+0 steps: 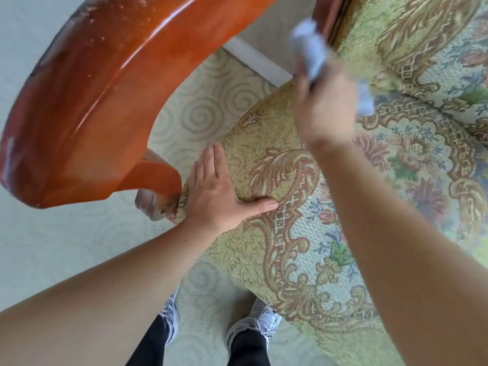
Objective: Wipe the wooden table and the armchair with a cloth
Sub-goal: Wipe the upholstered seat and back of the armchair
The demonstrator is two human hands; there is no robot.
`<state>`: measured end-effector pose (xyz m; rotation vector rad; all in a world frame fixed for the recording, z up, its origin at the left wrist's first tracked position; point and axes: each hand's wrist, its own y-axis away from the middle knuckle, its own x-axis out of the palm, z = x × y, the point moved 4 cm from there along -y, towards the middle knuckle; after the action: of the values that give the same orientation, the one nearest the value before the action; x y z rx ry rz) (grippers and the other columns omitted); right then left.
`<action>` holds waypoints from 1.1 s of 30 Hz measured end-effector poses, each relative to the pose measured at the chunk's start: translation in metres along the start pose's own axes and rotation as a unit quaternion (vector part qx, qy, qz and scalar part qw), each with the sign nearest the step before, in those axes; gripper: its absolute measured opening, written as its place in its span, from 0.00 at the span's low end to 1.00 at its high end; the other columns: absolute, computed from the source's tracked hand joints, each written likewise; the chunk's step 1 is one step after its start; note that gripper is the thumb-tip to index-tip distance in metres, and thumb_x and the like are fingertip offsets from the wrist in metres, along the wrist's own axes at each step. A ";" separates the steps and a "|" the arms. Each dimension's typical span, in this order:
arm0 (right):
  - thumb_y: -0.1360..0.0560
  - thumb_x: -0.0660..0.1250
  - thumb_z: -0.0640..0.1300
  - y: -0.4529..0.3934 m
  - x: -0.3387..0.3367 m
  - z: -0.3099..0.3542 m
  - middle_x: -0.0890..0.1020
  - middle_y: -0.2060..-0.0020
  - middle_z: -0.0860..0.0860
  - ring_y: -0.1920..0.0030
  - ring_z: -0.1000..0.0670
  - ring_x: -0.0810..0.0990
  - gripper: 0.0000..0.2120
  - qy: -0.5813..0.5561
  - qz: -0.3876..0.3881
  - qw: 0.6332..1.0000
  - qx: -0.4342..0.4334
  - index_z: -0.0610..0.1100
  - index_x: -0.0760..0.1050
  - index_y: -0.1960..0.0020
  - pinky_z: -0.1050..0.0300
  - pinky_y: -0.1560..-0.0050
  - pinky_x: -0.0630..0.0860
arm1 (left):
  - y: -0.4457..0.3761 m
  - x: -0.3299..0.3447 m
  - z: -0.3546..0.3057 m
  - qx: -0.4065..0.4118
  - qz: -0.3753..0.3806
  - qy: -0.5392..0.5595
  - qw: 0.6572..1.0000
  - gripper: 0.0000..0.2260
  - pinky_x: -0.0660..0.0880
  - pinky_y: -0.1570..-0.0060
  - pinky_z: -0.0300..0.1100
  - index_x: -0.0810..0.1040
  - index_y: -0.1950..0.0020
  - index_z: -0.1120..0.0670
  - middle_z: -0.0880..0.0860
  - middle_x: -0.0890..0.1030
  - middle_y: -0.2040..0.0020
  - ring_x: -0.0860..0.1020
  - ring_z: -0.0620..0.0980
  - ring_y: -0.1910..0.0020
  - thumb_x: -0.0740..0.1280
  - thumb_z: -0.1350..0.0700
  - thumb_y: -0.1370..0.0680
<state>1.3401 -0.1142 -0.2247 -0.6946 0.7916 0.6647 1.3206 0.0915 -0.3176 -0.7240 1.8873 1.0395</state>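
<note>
Inspecting: I see the armchair [303,196] seat under both hands.
Left hand [219,196]: fingers spread flat, pressed on the seat's front corner, holding nothing.
Right hand [327,107]: blurred, closed around the crumpled cloth [310,52] above the seat's rear.
Risk: I judge a fast swing could knock the wooden armrest [100,96].
Room: open seat to the right; armrest crowds the left edge.
Table: not in view.

Seat cushion [343,233] lies open — curved wooden armrest [105,88] blocks left.
</note>
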 end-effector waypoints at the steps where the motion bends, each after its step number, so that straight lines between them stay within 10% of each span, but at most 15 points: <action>1: 0.21 0.59 0.48 0.011 0.023 0.005 0.80 0.42 0.39 0.44 0.40 0.78 0.19 0.071 0.066 0.994 -0.046 0.40 0.73 0.35 0.48 0.44 0.69 | 0.000 0.000 0.000 -0.001 -0.001 0.005 1.000 0.72 0.41 0.21 0.49 0.35 0.19 0.59 0.58 0.42 0.17 0.43 0.53 0.18 0.46 0.11 0.47; 4: 0.19 0.55 0.51 0.045 0.074 0.012 0.65 0.24 0.45 0.24 0.43 0.60 0.25 0.154 0.225 0.959 -0.075 0.44 0.62 0.24 0.49 0.26 0.49 | 0.001 -0.001 0.000 -0.006 -0.018 0.024 1.000 0.73 0.43 0.21 0.49 0.38 0.19 0.59 0.59 0.45 0.17 0.45 0.53 0.18 0.42 0.11 0.51; 10: 0.18 0.57 0.50 0.085 0.063 0.022 0.67 0.25 0.47 0.23 0.47 0.59 0.23 0.055 0.272 0.947 -0.162 0.44 0.65 0.25 0.54 0.23 0.47 | 0.002 0.000 0.002 -0.001 -0.010 0.027 1.000 0.73 0.43 0.20 0.51 0.41 0.18 0.60 0.60 0.46 0.17 0.45 0.53 0.18 0.43 0.12 0.51; 14: 0.18 0.61 0.51 0.110 0.024 0.021 0.78 0.34 0.45 0.30 0.46 0.71 0.19 -0.025 0.302 0.944 -0.131 0.42 0.75 0.32 0.60 0.28 0.55 | 0.003 -0.001 0.004 0.014 -0.010 0.028 0.999 0.69 0.44 0.21 0.53 0.44 0.18 0.62 0.60 0.46 0.17 0.45 0.55 0.18 0.53 0.17 0.46; 16: 0.19 0.61 0.54 0.115 0.004 0.013 0.85 0.55 0.49 0.51 0.48 0.82 0.14 -0.105 0.291 0.951 -0.021 0.47 0.80 0.53 0.55 0.48 0.73 | 0.004 -0.001 0.004 0.011 -0.012 0.021 1.000 0.71 0.42 0.20 0.52 0.42 0.18 0.61 0.58 0.45 0.17 0.44 0.54 0.18 0.49 0.14 0.47; 20: 0.19 0.61 0.54 0.087 -0.043 -0.011 0.72 0.77 0.57 0.76 0.57 0.68 0.19 -0.288 0.063 0.928 0.228 0.48 0.71 0.67 0.59 0.74 0.63 | -0.001 0.000 0.002 0.014 -0.001 0.014 1.000 0.70 0.39 0.21 0.51 0.34 0.19 0.58 0.55 0.39 0.17 0.40 0.52 0.19 0.47 0.11 0.45; 23: 0.20 0.60 0.51 0.050 -0.076 -0.026 0.72 0.76 0.60 0.75 0.61 0.69 0.15 -0.214 -0.241 0.917 0.234 0.50 0.72 0.64 0.64 0.73 0.66 | -0.001 0.001 0.002 0.012 0.007 0.013 1.000 0.70 0.38 0.21 0.51 0.31 0.20 0.56 0.53 0.37 0.18 0.38 0.52 0.19 0.48 0.11 0.45; 25: 0.21 0.59 0.45 0.035 -0.076 -0.029 0.75 0.69 0.59 0.69 0.60 0.72 0.10 -0.124 -0.300 0.931 0.169 0.42 0.77 0.55 0.69 0.68 0.66 | 0.000 0.002 0.003 0.015 0.006 0.012 1.000 0.69 0.38 0.21 0.51 0.31 0.20 0.57 0.53 0.37 0.18 0.38 0.52 0.19 0.47 0.11 0.45; 29: 0.19 0.56 0.45 0.029 -0.001 -0.051 0.72 0.30 0.41 0.29 0.43 0.68 0.24 0.086 0.068 0.986 0.126 0.37 0.65 0.26 0.52 0.28 0.60 | -0.003 0.003 0.005 0.016 -0.005 0.025 1.000 0.70 0.35 0.22 0.51 0.33 0.20 0.57 0.54 0.39 0.17 0.39 0.51 0.19 0.48 0.11 0.46; 33: 0.20 0.57 0.47 0.061 0.020 -0.038 0.65 0.24 0.43 0.23 0.43 0.59 0.24 0.103 0.153 0.983 0.003 0.41 0.66 0.25 0.48 0.23 0.52 | -0.003 0.004 0.006 0.015 -0.020 0.028 0.999 0.71 0.38 0.21 0.53 0.36 0.19 0.57 0.57 0.44 0.17 0.43 0.52 0.19 0.48 0.11 0.47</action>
<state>1.2900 -0.1013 -0.2788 -0.6477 1.1047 0.8758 1.3228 0.0949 -0.3239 -0.7777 1.9253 0.9731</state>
